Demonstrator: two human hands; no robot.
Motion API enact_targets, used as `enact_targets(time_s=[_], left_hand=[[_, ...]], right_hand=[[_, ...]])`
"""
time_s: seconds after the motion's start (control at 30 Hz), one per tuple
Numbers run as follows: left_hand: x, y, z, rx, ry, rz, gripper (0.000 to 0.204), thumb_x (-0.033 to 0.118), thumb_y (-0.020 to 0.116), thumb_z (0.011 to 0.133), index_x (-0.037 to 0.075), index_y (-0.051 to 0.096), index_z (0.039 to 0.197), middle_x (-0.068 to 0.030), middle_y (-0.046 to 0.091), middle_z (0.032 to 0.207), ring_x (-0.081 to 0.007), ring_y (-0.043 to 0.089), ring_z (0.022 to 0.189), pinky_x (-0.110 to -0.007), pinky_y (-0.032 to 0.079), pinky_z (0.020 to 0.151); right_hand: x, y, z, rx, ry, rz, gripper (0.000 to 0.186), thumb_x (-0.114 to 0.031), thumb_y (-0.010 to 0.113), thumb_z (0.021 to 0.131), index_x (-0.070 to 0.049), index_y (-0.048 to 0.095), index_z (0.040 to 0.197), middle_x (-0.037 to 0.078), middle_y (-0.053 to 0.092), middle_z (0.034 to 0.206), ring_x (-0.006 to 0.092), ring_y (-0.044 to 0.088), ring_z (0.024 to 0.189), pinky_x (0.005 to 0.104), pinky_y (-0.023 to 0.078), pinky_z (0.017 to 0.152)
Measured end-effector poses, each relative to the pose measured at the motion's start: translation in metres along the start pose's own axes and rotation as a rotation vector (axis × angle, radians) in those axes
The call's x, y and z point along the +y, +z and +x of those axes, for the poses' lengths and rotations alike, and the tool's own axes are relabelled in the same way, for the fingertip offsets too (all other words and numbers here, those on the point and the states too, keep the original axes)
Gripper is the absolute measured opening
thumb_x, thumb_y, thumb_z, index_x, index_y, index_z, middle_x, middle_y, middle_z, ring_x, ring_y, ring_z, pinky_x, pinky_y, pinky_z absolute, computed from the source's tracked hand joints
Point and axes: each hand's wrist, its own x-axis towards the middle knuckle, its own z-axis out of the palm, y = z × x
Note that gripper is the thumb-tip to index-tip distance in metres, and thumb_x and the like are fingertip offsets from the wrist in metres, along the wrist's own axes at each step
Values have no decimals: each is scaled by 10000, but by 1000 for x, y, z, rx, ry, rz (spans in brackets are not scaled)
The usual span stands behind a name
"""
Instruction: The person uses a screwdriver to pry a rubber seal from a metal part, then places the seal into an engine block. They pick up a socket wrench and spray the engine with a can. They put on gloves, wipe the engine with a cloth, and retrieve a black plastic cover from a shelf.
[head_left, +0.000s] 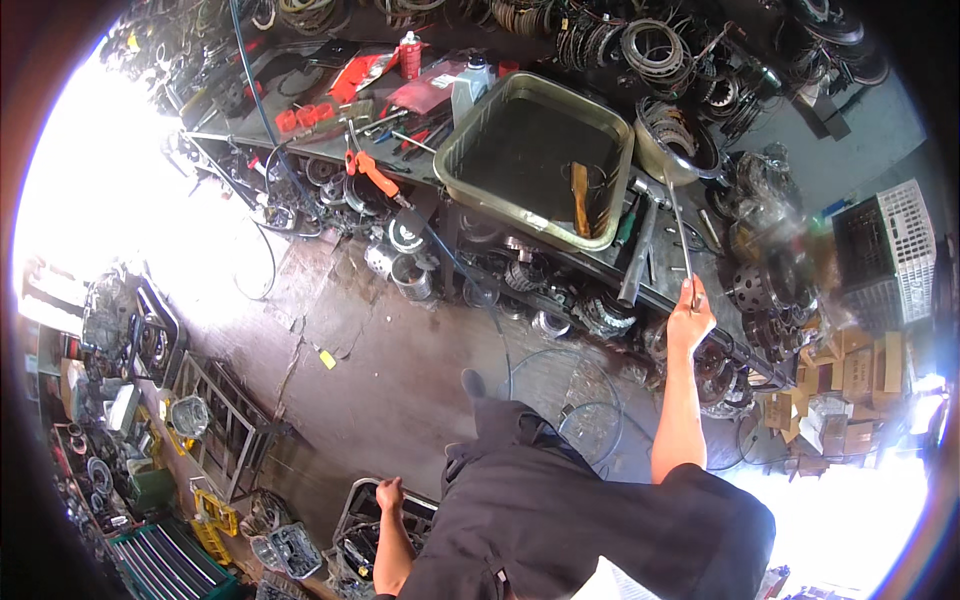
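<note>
A: What's the table like?
B: Dark and crowded, running along the far side. An olive tray (530, 215) takes up its middle, with dark liquid inside and a wooden-handled brush (580, 200) at its right end. A red spray can (410, 56) stands to the far left.
A: And the right hand (690, 320)?
B: Its grip is closed around a thin metal rod (681, 228), over the table's near edge, right of the tray. The rod's far end reaches a round metal drum (652, 160); I can't tell whether they touch.
A: The left hand (390, 493)?
B: Low on the near side, fingers curled, by a grey-rimmed case. Whether it holds anything, I can't tell.
A: The room?
B: Brown, worn floor (370, 400) with a yellow scrap (327, 359) on it; a white crate (905, 235) and cardboard boxes (850, 375) to the right.
</note>
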Motion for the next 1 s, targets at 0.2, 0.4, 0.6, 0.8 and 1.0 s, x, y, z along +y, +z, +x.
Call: enact_targets(time_s=[0.2, 0.4, 0.6, 0.8, 1.0], left_hand=[[140, 30, 28, 70, 89, 45, 307, 199, 722, 920, -29, 661, 1116, -105, 695, 923, -198, 665, 672, -312, 531, 578], [202, 34, 36, 147, 114, 4, 317, 182, 733, 901, -8, 673, 1148, -128, 737, 1014, -190, 706, 823, -317, 561, 703], [184, 0, 77, 238, -57, 321, 328, 246, 745, 843, 27, 728, 1087, -156, 753, 1053, -275, 727, 968, -391, 554, 884], [208, -23, 136, 180, -19, 191, 317, 256, 721, 866, 38, 724, 1096, -151, 752, 1077, -274, 712, 1047, -381, 539, 931], [265, -68, 149, 215, 97, -163, 291, 263, 715, 907, 39, 678, 1090, -96, 744, 950, -194, 707, 845, -363, 553, 765]], right_hand=[[114, 61, 15, -145, -119, -408, 317, -132, 659, 911, -86, 692, 1223, 209, 718, 803, 412, 703, 705, 494, 544, 626], [40, 44, 61, -722, -63, -787, 541, 25, 617, 780, -27, 613, 1318, 257, 644, 1162, 417, 615, 1105, 453, 482, 1017], [-198, 96, -11, -746, 19, 472, 334, 17, 659, 883, -111, 703, 1189, 49, 705, 1036, 175, 666, 817, 276, 560, 702], [-345, 384, -162, -702, -665, 3, 879, -315, 837, 793, 29, 396, 1472, 240, 467, 1455, 403, 430, 1349, 540, 339, 1130], [-357, 516, -169, -379, -810, -541, 805, -506, 838, 728, 0, 530, 1273, 170, 587, 1234, 382, 574, 1145, 519, 459, 928]])
